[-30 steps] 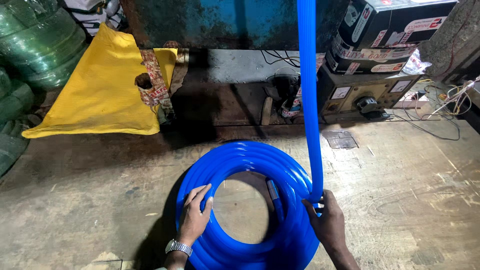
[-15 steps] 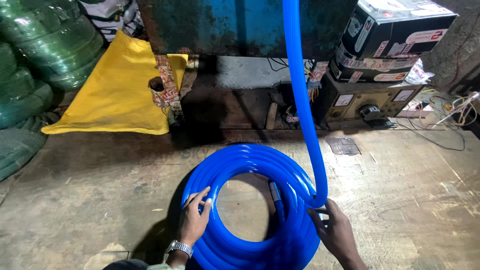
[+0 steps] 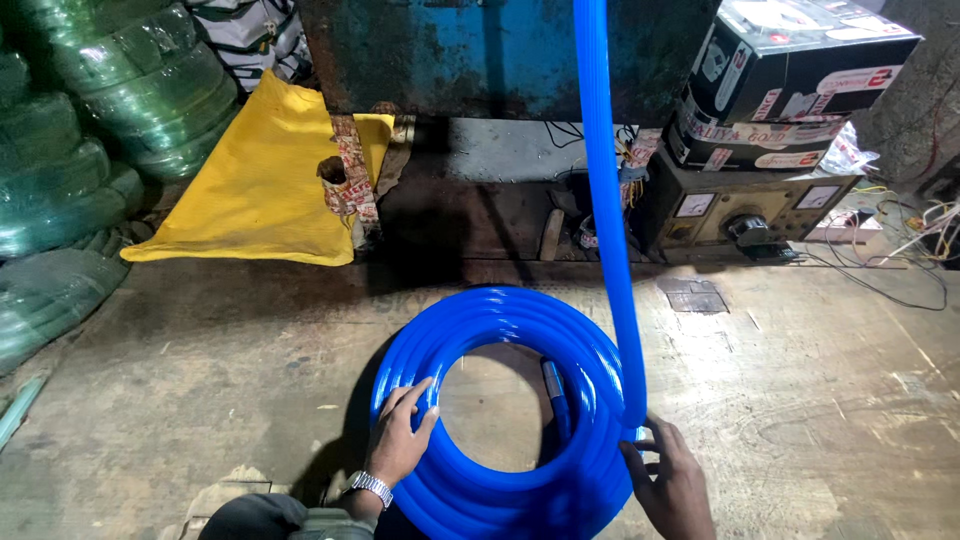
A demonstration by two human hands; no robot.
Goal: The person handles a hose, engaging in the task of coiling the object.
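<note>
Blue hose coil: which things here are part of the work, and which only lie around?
In the work: hose coil, incoming hose, left hand, right hand.
Lying about: yellow sack, green coils, boxes, meter box.

Worn floor (image 3: 820, 400) carries blue hose coil (image 3: 500, 320) and yellow sack (image 3: 265, 190).

Well beyond the right fingers (image 3: 655, 440), up at the far right, two dark cardboard boxes are stacked: the upper box (image 3: 815, 50) black with white, red-edged labels, the lower box (image 3: 765, 135) likewise labelled. Beneath them, a beige control unit (image 3: 740, 215) bears two small white meter dials.
</note>
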